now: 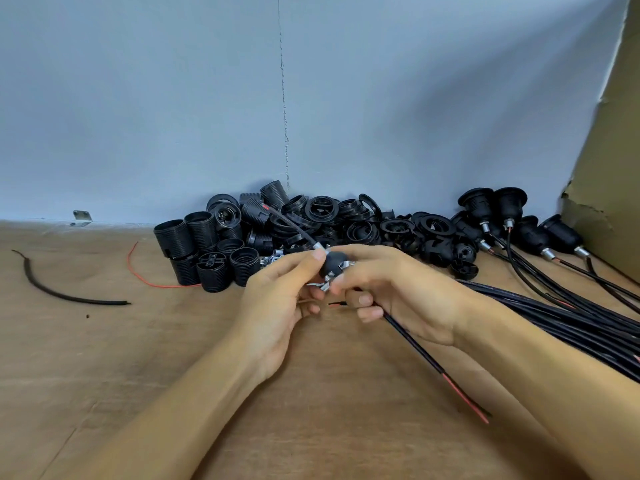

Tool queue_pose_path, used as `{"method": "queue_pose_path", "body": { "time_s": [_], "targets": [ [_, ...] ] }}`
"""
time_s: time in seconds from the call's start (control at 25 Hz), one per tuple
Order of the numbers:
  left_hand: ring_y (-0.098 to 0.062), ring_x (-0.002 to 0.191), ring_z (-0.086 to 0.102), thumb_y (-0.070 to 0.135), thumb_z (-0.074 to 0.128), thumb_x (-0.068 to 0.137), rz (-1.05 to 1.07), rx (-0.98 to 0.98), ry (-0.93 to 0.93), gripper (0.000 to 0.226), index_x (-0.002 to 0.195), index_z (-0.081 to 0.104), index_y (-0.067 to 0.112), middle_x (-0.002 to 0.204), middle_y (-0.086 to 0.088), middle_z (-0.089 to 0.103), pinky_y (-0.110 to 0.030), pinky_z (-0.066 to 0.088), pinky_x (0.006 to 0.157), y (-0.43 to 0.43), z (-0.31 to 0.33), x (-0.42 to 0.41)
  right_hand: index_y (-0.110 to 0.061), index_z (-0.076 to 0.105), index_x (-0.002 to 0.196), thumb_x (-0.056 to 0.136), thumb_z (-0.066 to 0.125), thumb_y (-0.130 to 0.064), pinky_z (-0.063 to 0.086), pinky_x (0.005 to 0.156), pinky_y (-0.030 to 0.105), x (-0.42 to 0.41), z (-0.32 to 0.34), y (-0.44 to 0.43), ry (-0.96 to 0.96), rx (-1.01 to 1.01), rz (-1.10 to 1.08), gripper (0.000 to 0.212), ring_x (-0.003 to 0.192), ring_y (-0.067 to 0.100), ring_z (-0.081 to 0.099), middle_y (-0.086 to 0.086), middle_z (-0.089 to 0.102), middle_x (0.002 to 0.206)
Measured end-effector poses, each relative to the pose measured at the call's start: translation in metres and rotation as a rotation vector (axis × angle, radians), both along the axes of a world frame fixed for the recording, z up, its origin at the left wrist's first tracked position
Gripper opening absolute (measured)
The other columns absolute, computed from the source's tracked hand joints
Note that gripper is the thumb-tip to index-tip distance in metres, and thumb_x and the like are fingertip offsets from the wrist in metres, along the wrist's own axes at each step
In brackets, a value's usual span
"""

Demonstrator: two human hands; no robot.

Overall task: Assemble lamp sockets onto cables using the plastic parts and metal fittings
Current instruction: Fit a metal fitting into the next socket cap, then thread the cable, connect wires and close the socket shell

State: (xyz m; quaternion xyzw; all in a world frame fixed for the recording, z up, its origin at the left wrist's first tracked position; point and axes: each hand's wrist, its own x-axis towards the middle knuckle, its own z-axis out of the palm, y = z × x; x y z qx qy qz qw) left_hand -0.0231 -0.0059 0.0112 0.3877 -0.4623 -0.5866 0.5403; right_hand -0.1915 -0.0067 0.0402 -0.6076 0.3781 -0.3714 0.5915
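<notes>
Two bare hands held together over the wooden table (104, 341), black socket cap (331, 264) pinched by left hand (280, 299) and right hand (401, 289), silvery metal fitting (325, 287) mostly hidden by fingers, cable (420, 353) gripped under right fingers

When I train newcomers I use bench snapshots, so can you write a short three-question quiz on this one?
1. True or false: the finished sockets stand left of the threaded shells.
2. What lies loose left of those shells? A) red wire B) screwdriver C) blue tape
3. Fill in: the left hand and right hand both hold a small ___ cap.
Key: 1 false; 2 A; 3 black.
</notes>
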Motion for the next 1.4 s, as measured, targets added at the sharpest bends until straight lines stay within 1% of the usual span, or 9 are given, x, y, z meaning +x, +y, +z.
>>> {"method": "queue_pose_path", "body": {
  "time_s": [0.16,0.28,0.4,0.52,0.64,0.84,0.96,1.24,1.4],
  "targets": [
    [-0.015,0.062,0.063,0.035,0.078,0.086,-0.009,-0.054,-0.146,0.037,0.110,0.065,0.010,0.074,-0.001,0.071,-0.024,0.049,0.054,0.013,0.001,-0.014,-0.016,0.059,0.087,0.083,0.075,-0.043,0.020,0.038,0.018,0.010,-0.002,-0.002,-0.285,0.099,-0.346,0.032,0.045,0.005,0.025,-0.008,0.036,0.057],
    [0.000,0.056,0.058,0.056,0.080,0.071,-0.274,-0.186,-0.603,0.039,0.095,0.071,0.027,0.071,0.009,0.072,-0.014,0.042,0.053,0.030,-0.006,-0.024,-0.014,0.055,0.089,0.098,0.057,-0.044,0.024,0.035,0.018,0.008,0.004,-0.009,-0.696,0.141,-0.524,0.031,0.043,0.006,0.024,-0.006,0.033,0.056],
    [0.000,0.053,0.055,0.040,0.066,0.093,-0.240,-0.377,-0.788,0.025,0.079,0.069,0.020,0.069,0.008,0.074,-0.019,0.044,0.053,0.030,-0.007,-0.026,-0.012,0.058,0.090,0.103,0.047,-0.045,0.036,0.044,0.022,-0.002,0.008,-0.008,-0.826,0.169,-0.579,0.037,0.049,0.010,0.036,-0.001,0.040,0.062],
    [-0.009,0.048,0.049,0.031,0.054,0.104,-0.032,-0.403,-0.777,0.039,0.073,0.067,0.011,0.060,-0.002,0.069,-0.034,0.044,0.057,0.015,-0.004,-0.015,-0.009,0.067,0.097,0.105,0.044,-0.042,0.055,0.068,0.032,0.010,-0.006,0.000,-0.460,0.062,-0.606,0.041,0.071,0.016,0.057,0.004,0.058,0.076],
    [-0.007,0.049,0.042,0.022,0.068,0.097,0.104,-0.363,-0.663,0.019,0.082,0.069,0.011,0.056,-0.007,0.057,-0.022,0.031,0.051,0.004,-0.005,-0.005,-0.013,0.075,0.103,0.103,0.046,-0.044,0.058,0.089,0.041,0.034,-0.021,0.011,-0.198,0.022,-0.543,0.041,0.085,0.020,0.067,0.004,0.072,0.094],
    [-0.005,0.057,0.051,0.008,0.065,0.067,0.030,-0.135,-0.171,0.037,0.103,0.064,0.014,0.065,0.007,0.060,-0.019,0.040,0.056,-0.006,-0.001,0.003,-0.010,0.069,0.108,0.104,0.039,-0.050,0.047,0.050,0.031,0.044,-0.022,0.021,-0.154,0.184,-0.564,0.050,0.058,0.016,0.059,0.008,0.066,0.091],
    [-0.004,0.062,0.058,-0.005,0.068,0.078,0.048,-0.135,-0.193,0.028,0.100,0.066,0.013,0.076,0.003,0.066,-0.020,0.046,0.058,-0.008,-0.005,0.007,-0.004,0.066,0.104,0.105,0.036,-0.050,0.037,0.039,0.026,0.045,-0.024,0.022,-0.132,0.266,-0.540,0.055,0.043,0.016,0.049,0.011,0.065,0.084],
    [-0.007,0.069,0.068,-0.010,0.072,0.081,0.128,-0.258,-0.450,0.028,0.086,0.068,0.017,0.084,0.000,0.071,-0.014,0.051,0.065,-0.006,-0.012,0.008,-0.011,0.055,0.050,0.095,0.037,-0.067,0.044,0.053,0.031,0.016,-0.011,0.016,0.930,-0.291,-0.526,0.074,0.044,0.015,0.053,-0.002,0.057,0.044],
    [-0.008,0.081,0.070,-0.016,0.060,0.080,0.119,-0.455,-0.657,0.042,0.084,0.066,0.025,0.085,0.004,0.073,-0.014,0.052,0.075,-0.003,-0.015,0.007,-0.032,0.059,0.085,0.089,0.057,-0.053,0.043,0.070,0.034,0.009,-0.019,0.011,1.034,-0.820,-0.503,0.022,0.080,0.013,0.052,-0.014,0.056,0.080]
  ]
}}
